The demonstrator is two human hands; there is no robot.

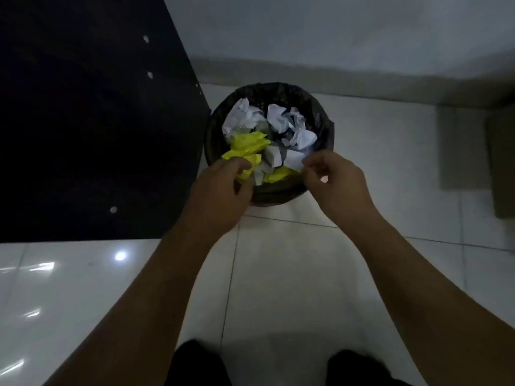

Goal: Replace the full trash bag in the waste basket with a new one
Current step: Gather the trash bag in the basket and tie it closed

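A round dark waste basket (278,89) stands on the white tiled floor, lined with a black trash bag (323,126). It is full of crumpled white paper (276,118) and yellow paper (248,146). My left hand (220,190) is at the near-left rim with its fingers curled at the bag's edge, beside the yellow paper. My right hand (334,182) is at the near-right rim and pinches the bag's edge with thumb and fingers. The edge itself is dark and partly hidden under both hands.
A tall dark cabinet panel (83,121) stands close against the basket's left side. A grey wall and skirting (362,76) run just behind it. A brown object (501,162) and a grey mat (462,149) lie at the right. My knees (200,363) are at the bottom edge.
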